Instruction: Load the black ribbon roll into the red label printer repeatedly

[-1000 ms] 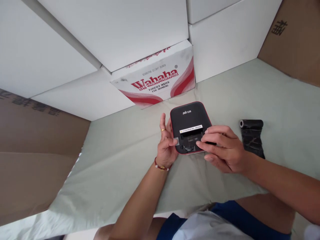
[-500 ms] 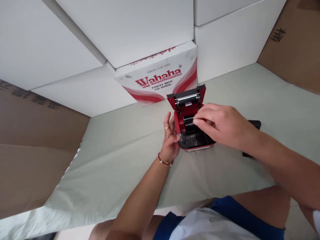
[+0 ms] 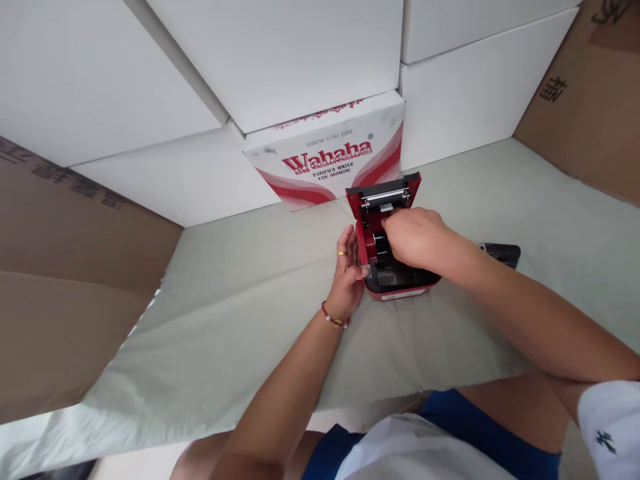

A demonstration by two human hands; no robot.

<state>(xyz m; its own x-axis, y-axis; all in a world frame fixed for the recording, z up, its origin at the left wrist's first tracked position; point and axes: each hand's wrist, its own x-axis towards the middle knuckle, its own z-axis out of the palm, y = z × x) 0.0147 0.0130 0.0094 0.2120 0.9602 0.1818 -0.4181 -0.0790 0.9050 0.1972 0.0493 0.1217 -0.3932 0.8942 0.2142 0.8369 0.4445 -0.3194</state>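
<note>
A small red and black thermal printer (image 3: 403, 292) sits on the cloth with its lid (image 3: 385, 193) raised. Inside it are a dark roller and a black bay. My left hand (image 3: 347, 283) grips the printer's left side, thumb on the front left corner and fingers along the outer wall. My right hand (image 3: 417, 237) reaches over the bay from the right, its curled fingertips down inside below the lid's hinge. The back of that hand hides what its fingers press or hold.
A black handle-like object (image 3: 503, 255) lies right of the printer, partly behind my right forearm. A white and red Wahaha water carton (image 3: 327, 160) stands behind, against white boxes (image 3: 450, 100). Brown cardboard (image 3: 75, 267) walls both sides. Pale green cloth (image 3: 240, 300) covers the surface.
My right hand has moved deeper into the printer, toward the back of the bay, and its fingers have curled in. My left hand keeps its hold. The view has shifted slightly.
</note>
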